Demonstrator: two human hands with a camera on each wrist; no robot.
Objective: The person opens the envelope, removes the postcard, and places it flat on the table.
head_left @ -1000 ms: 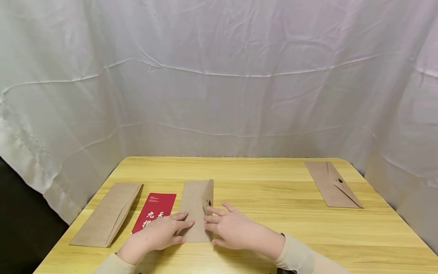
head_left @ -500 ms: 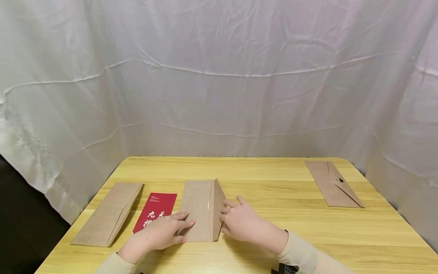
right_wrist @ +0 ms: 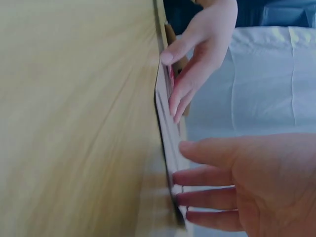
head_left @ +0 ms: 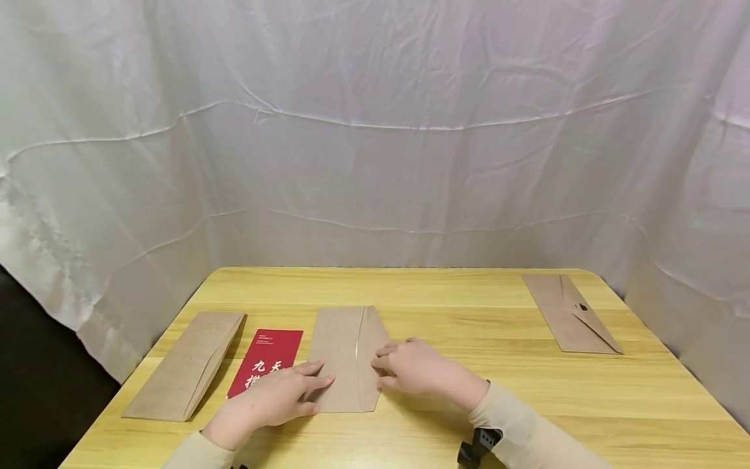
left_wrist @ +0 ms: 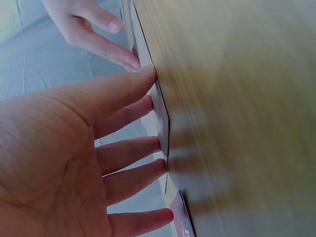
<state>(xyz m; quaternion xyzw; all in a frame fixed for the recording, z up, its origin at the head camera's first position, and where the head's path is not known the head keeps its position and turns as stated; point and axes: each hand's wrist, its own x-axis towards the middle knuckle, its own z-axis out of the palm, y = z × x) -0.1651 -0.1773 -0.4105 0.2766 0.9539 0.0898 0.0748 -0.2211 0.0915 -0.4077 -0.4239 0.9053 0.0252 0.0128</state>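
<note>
A wood-grained surface (head_left: 469,312) is backed by a pale hanging curtain (head_left: 375,169). Near its front edge, the middle brown envelope (head_left: 338,339) is laid between the two hands, with its flap (head_left: 372,332) turned out to the right. The envelope's body is touched by the spread, nearly straight fingers of the left hand (head_left: 281,394); the flap is met by the fingertips of the right hand (head_left: 413,368). In neither hand is the grip closed: finger and thumb are held apart, and nothing is pinched. The lower end of a red printed slip (head_left: 272,348) is hidden by the left hand, and whether it is touched cannot be told. The step in hand is judged to be the opening out of the flap. For the next move, the body would need to be kept steady and the flap pressed flat, lest it spring back.
</note>
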